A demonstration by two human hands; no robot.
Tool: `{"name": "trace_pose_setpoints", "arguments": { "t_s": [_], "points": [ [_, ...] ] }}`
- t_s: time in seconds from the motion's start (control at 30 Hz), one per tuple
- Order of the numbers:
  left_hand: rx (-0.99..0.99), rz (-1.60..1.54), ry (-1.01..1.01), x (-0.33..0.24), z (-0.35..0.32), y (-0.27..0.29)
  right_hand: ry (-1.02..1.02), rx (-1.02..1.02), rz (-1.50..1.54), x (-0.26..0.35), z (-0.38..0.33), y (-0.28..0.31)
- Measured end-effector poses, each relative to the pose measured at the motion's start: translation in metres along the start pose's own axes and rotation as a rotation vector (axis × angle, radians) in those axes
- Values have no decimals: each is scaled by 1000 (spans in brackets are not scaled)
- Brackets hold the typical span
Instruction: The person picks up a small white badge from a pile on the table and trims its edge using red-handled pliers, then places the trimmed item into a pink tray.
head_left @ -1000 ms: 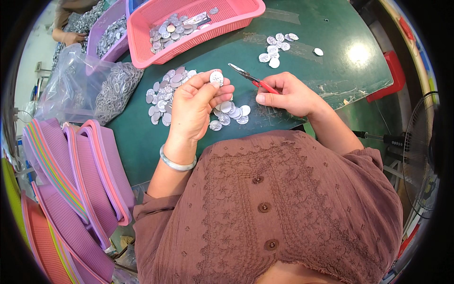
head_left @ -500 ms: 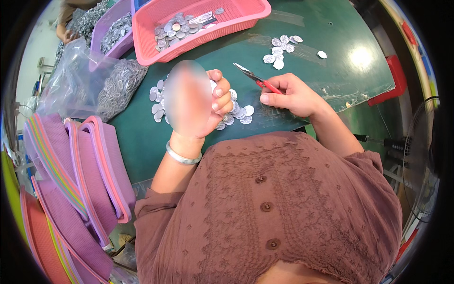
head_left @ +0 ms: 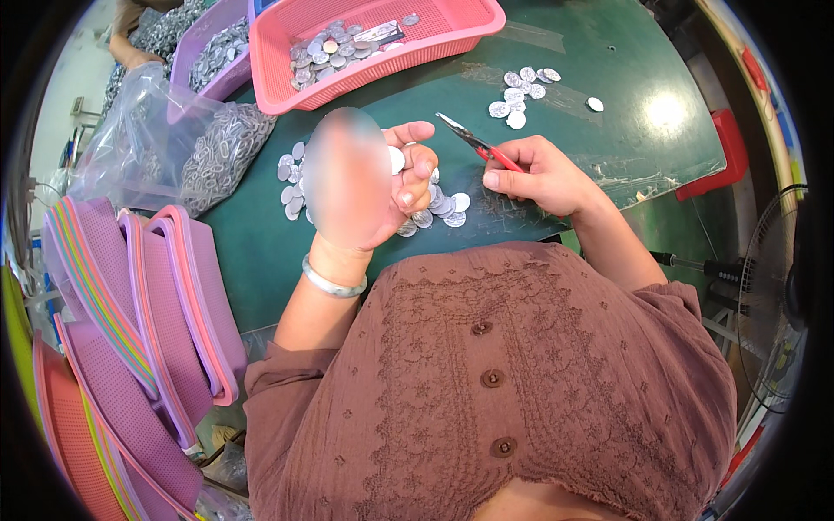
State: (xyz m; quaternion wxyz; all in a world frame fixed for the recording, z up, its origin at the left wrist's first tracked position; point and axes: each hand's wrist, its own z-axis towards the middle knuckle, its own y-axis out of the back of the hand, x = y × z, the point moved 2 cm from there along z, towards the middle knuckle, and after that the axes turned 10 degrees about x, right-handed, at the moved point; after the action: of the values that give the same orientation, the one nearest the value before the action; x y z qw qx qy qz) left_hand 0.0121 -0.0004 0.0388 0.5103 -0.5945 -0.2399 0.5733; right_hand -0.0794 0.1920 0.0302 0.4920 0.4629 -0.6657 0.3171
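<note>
My left hand [head_left: 375, 191], with a pale bangle [head_left: 334, 282] at its wrist, is raised over the green table [head_left: 261, 260]. A round silver disc [head_left: 396, 161] is held in it beside the curled fingers; the index finger stretches to the right, and a blur hides much of the hand. My right hand [head_left: 543, 178] grips a pair of red-handled pliers [head_left: 479, 146], jaws pointing up and left. Below and behind my left hand lie loose silver discs [head_left: 443, 206], and more [head_left: 294, 178] sit to its left.
A pink basket [head_left: 373, 78] of discs stands at the back beside a purple basket [head_left: 180, 82]. A clear bag of metal links [head_left: 228, 156] lies left. Stacked baskets [head_left: 174, 330] rise at the lower left. Several discs [head_left: 519, 94] lie at the back right. Another person's arm [head_left: 130, 48] shows far left.
My left index finger has uncurled and stretched to the right. More of the disc in that hand now shows. My right hand still holds the pliers in nearly the same place.
</note>
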Motion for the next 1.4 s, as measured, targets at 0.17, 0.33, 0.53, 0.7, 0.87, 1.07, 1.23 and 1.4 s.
{"name": "trace_pose_setpoints", "arguments": {
  "t_s": [0.17, 0.33, 0.53, 0.7, 0.87, 1.07, 1.23, 1.4],
  "points": [
    [-283, 338, -34, -17, -4, 6, 36, -17, 12, -3, 2, 2],
    [-579, 1128, -209, -81, 20, -3, 19, -37, 54, -8, 1, 6],
    [-645, 2636, -669, -99, 40, -5, 21, -44, 85, -7, 0, 7],
    [-473, 2305, -21, -18, 25, -15, 30, -35, 104, -8, 0, 7],
    [-442, 2273, 165, 10, 12, -3, 31, -30, 89, -6, -1, 6],
    [-551, 1387, 94, 12, 8, 14, 32, -15, 2, -3, -1, 4],
    [-581, 865, 90, 4, 12, -5, 131, 6, -184, -2, -3, 3],
    [-562, 793, 74, 0, 8, -5, 138, -3, -304, -1, -2, 2]
  ]
}}
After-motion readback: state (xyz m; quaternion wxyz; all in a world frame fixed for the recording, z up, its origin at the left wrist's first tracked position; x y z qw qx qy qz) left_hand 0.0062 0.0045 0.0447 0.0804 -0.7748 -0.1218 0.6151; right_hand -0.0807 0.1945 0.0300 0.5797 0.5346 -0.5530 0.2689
